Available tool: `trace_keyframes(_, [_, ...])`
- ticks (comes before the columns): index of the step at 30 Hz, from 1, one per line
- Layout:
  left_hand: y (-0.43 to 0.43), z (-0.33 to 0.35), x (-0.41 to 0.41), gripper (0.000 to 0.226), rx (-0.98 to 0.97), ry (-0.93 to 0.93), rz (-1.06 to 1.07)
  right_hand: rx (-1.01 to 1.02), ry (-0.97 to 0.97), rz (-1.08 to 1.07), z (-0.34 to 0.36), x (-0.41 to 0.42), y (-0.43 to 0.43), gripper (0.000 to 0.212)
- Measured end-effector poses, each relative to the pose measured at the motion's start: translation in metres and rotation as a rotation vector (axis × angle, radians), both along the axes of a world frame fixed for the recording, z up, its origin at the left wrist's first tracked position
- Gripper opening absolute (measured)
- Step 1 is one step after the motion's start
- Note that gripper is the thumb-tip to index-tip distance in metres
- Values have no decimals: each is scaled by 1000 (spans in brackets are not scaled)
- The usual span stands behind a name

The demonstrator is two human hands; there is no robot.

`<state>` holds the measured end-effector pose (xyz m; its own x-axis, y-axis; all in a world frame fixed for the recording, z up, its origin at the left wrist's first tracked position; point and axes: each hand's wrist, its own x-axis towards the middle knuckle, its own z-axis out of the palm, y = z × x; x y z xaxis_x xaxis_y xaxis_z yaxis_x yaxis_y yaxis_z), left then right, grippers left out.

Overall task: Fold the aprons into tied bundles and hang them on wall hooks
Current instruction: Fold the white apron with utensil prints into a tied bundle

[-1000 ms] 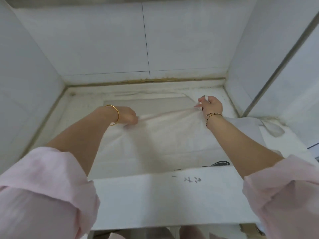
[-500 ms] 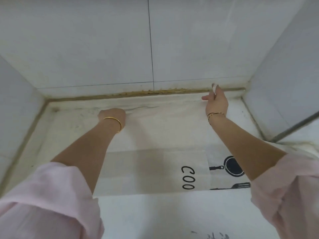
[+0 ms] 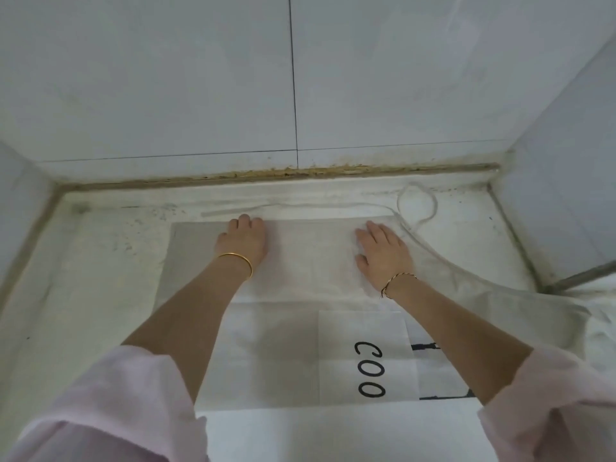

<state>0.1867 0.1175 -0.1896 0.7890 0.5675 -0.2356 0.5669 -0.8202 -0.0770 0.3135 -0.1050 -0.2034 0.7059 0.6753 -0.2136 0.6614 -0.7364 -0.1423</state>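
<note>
Both hands have drawn back from the wall edge since half a second ago, and the right hand [image 3: 383, 258] has let go of the strap it was holding up. It now lies palm down on the white apron [image 3: 300, 355]. Its fingers [image 3: 370, 233] are straight, slightly spread and aimed toward the upper left of the frame. The left hand [image 3: 243, 243] rests on the same fold at centre left, fingers close together and bent downward at the cloth's far edge. Their tips are hidden, so whether they grip the fabric cannot be told. The apron lies flat on a pale counter [image 3: 100, 295] and fills the middle of the frame. Its far edge sits just beyond both sets of fingers and its near edge is in the lower centre. The cloth's longer run goes across the frame, with loose fabric trailing off to the right edge. The black lettering "COO" [image 3: 370, 370] is turned on its side and reads down the frame at lower right. The strap [image 3: 233, 212] lies along the far edge above the hands and curls into a loop at upper right. A gold bangle [image 3: 237, 259] circles the left wrist and a thin bracelet [image 3: 398, 281] the right. A tiled wall [image 3: 200, 78] fills the top of the frame.
</note>
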Motion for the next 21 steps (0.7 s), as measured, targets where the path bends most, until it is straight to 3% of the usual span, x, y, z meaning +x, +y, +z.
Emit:
trace_keyframes(9, [-38, 8, -49, 43, 29, 157, 56, -33, -60, 45, 3, -63, -35, 51])
trace_keyframes(16, [-58, -2, -36, 29, -72, -25, -66, -93, -148, 55, 12, -54, -13, 38])
trace_keyframes(21, [-53, -5, -29, 31, -107, -18, -27, -143, -88, 83, 16, -38, -2, 38])
